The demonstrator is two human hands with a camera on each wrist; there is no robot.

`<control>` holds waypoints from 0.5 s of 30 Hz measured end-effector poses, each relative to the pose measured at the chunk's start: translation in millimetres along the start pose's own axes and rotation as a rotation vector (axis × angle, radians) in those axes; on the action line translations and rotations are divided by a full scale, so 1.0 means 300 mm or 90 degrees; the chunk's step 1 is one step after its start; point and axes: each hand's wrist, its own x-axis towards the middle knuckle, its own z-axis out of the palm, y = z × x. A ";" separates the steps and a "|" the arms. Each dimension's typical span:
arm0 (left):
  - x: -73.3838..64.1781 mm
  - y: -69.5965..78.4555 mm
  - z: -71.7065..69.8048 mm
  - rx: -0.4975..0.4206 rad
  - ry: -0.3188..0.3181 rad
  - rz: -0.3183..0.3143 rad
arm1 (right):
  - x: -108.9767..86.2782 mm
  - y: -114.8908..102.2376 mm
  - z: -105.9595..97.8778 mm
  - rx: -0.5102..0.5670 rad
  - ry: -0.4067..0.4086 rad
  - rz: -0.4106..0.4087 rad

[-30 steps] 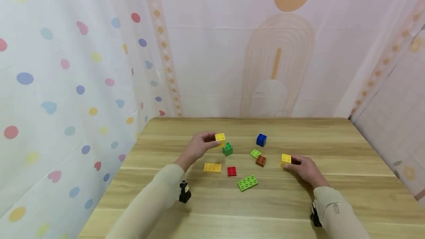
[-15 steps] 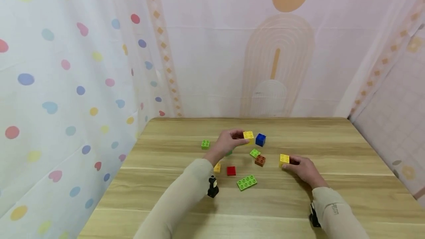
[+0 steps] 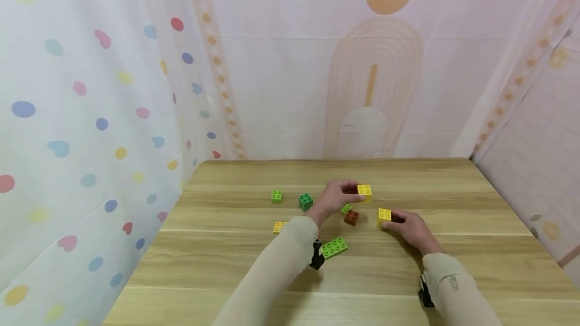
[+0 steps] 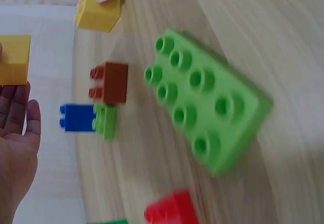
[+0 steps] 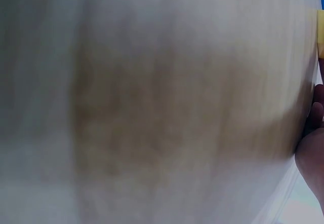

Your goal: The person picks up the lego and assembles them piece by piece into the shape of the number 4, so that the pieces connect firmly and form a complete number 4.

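Observation:
In the head view my left hand (image 3: 337, 196) pinches a yellow building brick (image 3: 364, 193) between thumb and fingers, held above the table. Just right of it and nearer to me, my right hand (image 3: 411, 229) grips a second yellow brick (image 3: 384, 217) at the tabletop. A small gap separates the two bricks. Below the left hand lie a brown brick (image 3: 351, 218) and a small lime brick (image 3: 346, 209). The blue brick (image 4: 79, 118) shows in the left wrist view but is hidden behind the left hand in the head view.
A long lime brick (image 3: 334, 248) lies near the left cuff. The red brick (image 4: 174, 210) is mostly covered by that arm in the head view. Leftward are a dark green brick (image 3: 305, 201), another small lime brick (image 3: 277, 196) and a flat yellow-orange brick (image 3: 279, 227). A curtain hangs behind the table.
My left hand has carried its yellow brick rightward, from above the green brick toward the right hand, uncovering the small lime brick on the left. The right hand has stayed nearly still.

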 end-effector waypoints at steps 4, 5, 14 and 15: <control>0.017 -0.004 0.045 0.028 -0.007 -0.010 | -0.001 -0.001 0.006 -0.004 -0.002 -0.002; 0.020 -0.004 0.054 0.033 -0.009 -0.012 | -0.001 -0.002 0.007 -0.005 -0.002 -0.005; 0.026 -0.004 0.101 0.050 -0.011 -0.017 | 0.001 -0.010 0.024 0.003 -0.008 -0.025; 0.026 -0.004 0.103 0.054 -0.011 -0.018 | 0.001 -0.012 0.026 0.004 -0.008 -0.022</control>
